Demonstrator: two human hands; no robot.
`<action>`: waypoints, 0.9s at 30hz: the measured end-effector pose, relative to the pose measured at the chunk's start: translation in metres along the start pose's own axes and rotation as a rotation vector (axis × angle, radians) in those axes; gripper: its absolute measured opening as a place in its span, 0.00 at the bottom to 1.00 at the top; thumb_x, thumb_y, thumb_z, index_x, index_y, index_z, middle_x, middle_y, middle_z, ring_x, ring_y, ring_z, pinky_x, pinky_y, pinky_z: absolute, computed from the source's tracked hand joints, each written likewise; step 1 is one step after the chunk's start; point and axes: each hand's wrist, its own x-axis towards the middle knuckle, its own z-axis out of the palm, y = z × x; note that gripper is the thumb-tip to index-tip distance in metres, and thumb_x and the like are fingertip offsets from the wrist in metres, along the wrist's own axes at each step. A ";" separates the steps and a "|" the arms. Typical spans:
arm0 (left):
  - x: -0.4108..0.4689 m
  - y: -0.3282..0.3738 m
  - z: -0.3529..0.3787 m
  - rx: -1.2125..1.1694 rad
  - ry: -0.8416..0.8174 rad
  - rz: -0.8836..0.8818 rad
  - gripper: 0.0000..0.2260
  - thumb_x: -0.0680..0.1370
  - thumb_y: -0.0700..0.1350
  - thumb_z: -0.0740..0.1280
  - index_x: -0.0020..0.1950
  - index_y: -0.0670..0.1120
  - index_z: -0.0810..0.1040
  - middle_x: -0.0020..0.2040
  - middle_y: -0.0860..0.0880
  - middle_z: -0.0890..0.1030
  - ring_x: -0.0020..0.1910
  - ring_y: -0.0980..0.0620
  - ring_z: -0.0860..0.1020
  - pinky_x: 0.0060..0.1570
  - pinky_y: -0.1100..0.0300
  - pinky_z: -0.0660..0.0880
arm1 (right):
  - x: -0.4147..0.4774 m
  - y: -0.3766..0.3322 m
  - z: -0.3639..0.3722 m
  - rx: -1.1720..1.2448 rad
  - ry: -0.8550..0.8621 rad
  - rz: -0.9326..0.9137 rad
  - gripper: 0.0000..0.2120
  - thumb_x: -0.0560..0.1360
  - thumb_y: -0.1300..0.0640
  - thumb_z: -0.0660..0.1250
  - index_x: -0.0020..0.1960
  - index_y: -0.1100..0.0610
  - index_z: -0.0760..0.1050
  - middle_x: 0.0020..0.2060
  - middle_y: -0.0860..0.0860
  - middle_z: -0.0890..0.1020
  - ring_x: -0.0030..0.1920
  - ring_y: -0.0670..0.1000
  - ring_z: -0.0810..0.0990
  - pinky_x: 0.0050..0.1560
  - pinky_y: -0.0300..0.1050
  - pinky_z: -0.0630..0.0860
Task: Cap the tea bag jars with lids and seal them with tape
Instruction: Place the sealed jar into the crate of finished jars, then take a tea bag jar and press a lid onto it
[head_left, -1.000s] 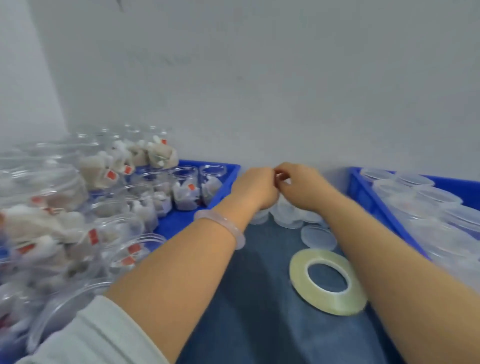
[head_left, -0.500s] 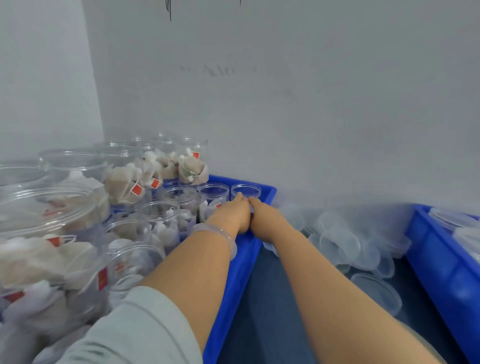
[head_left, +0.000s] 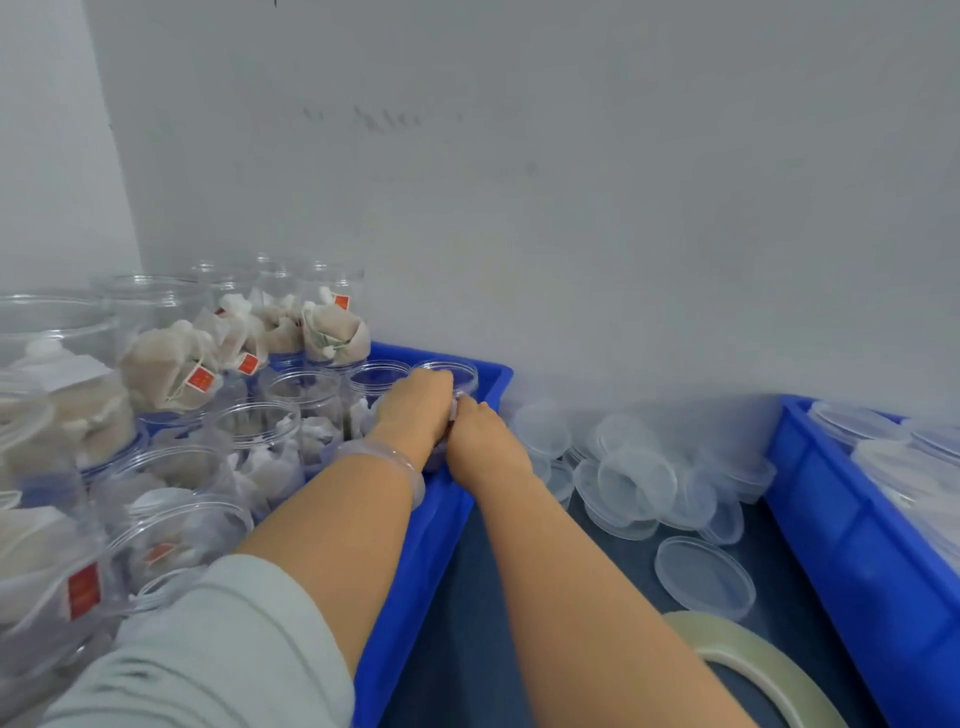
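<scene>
Though half hidden, tape (head_left: 769, 652) (lids (head_left: 636, 483) beyond)

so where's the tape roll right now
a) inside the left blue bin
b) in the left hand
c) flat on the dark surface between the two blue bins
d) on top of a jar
c: the tape roll lies flat on the dark surface, between the left blue bin and the right blue bin.

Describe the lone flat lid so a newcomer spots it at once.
Find the dark mat right of the jar-filled blue bin. A heap of clear lids sits against the wall; the lone lid lies flat at its near edge, closest to the tape roll.
</scene>
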 end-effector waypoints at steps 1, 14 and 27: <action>-0.007 0.003 -0.009 -0.024 0.063 0.006 0.09 0.80 0.40 0.60 0.58 0.41 0.74 0.58 0.41 0.76 0.56 0.40 0.76 0.49 0.51 0.71 | -0.004 -0.001 0.000 0.004 0.023 0.016 0.25 0.79 0.62 0.57 0.73 0.63 0.55 0.69 0.61 0.66 0.69 0.59 0.65 0.62 0.53 0.68; -0.099 0.116 -0.043 -0.627 0.479 0.236 0.12 0.77 0.53 0.65 0.37 0.48 0.75 0.41 0.49 0.75 0.45 0.45 0.75 0.40 0.57 0.66 | -0.098 0.076 -0.054 0.521 0.509 0.161 0.45 0.59 0.48 0.77 0.70 0.55 0.59 0.54 0.49 0.78 0.50 0.45 0.78 0.42 0.37 0.73; -0.146 0.108 0.074 -1.389 0.298 -0.104 0.29 0.65 0.56 0.76 0.62 0.55 0.70 0.54 0.56 0.75 0.50 0.62 0.75 0.44 0.72 0.68 | -0.154 0.150 -0.050 0.281 0.153 0.233 0.23 0.76 0.58 0.61 0.71 0.56 0.68 0.69 0.53 0.70 0.70 0.53 0.66 0.67 0.43 0.62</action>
